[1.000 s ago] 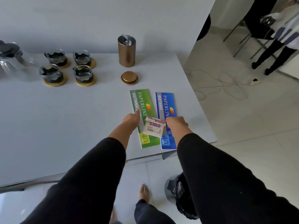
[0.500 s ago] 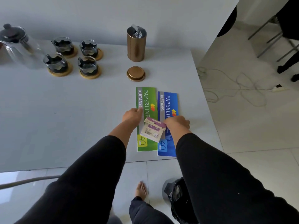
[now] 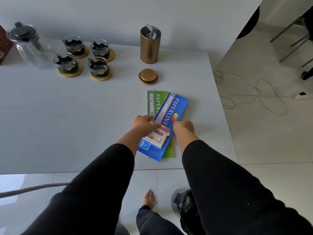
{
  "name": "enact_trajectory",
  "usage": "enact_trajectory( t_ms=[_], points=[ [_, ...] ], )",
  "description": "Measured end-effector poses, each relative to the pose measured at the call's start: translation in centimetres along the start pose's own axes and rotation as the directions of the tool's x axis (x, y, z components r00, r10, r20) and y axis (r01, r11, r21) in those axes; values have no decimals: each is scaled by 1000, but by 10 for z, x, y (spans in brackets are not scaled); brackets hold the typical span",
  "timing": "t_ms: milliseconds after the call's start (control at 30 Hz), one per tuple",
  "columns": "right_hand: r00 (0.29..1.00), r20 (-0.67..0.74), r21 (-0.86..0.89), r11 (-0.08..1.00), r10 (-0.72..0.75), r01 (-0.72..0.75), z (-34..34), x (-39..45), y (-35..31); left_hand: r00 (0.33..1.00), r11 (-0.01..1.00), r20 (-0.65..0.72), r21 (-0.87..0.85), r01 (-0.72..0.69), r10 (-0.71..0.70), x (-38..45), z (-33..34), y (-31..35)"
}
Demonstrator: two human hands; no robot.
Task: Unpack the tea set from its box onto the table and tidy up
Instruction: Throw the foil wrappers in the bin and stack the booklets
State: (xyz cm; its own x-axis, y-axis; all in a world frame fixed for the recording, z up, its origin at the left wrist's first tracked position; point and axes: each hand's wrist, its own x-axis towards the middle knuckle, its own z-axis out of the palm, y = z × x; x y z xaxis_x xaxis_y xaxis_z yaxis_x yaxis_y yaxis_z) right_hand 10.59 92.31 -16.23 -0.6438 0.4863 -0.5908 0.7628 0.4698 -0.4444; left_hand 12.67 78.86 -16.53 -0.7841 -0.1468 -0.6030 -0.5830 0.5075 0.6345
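Observation:
A glass teapot [image 3: 25, 43] and several glass cups on wooden coasters [image 3: 100, 68] stand at the table's back left. An open gold canister [image 3: 150, 44] stands behind its lid [image 3: 148, 76]. Near the front edge a blue receipt book [image 3: 174, 107] lies tilted across a green one [image 3: 153, 102]. A small white and purple packet [image 3: 158, 136] rests on the blue book. My left hand [image 3: 144, 124] lies on the packet's far end, fingers across it. My right hand [image 3: 183, 127] grips the blue book's right edge with curled fingers.
A red-brown box [image 3: 3, 44] shows at the far left edge. The white table [image 3: 67, 116] ends just right of the books. Cables [image 3: 254, 92] lie on the tiled floor. A dark bag [image 3: 186, 209] sits on the floor by my foot.
The blue book has slid left and turned, now overlapping the green one. My left hand moved from the green book onto the packet. The view tilted down a little.

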Motion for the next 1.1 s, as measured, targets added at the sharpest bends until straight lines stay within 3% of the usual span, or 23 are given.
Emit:
enact_trajectory(
  t_ms=[167, 467, 700, 900, 1000, 1100],
  points=[
    [994, 12, 118, 987, -107, 105, -1, 1, -9, 996, 988, -26, 130, -82, 86, 3, 2, -4],
    [982, -1, 207, 961, -186, 182, 0, -9, -14, 994, 994, -52, 57, -88, 91, 2, 2, -3],
    [969, 173, 145, 977, -179, 155, 4, -14, -21, 989, 997, -118, 11, -82, 83, -2, 6, 2],
    [986, 118, 34, 993, -116, 113, 2, -12, -28, 985, 999, -172, -38, 10, -16, -6, 16, 12],
    [982, 184, 49, 998, -51, 43, -5, -15, -26, 983, 997, -167, -30, 76, -80, -8, 16, 13],
    [967, 248, -85, 994, -49, 72, -13, -19, -26, 987, 995, -138, 37, 88, -82, -9, 15, 15]
  ],
)
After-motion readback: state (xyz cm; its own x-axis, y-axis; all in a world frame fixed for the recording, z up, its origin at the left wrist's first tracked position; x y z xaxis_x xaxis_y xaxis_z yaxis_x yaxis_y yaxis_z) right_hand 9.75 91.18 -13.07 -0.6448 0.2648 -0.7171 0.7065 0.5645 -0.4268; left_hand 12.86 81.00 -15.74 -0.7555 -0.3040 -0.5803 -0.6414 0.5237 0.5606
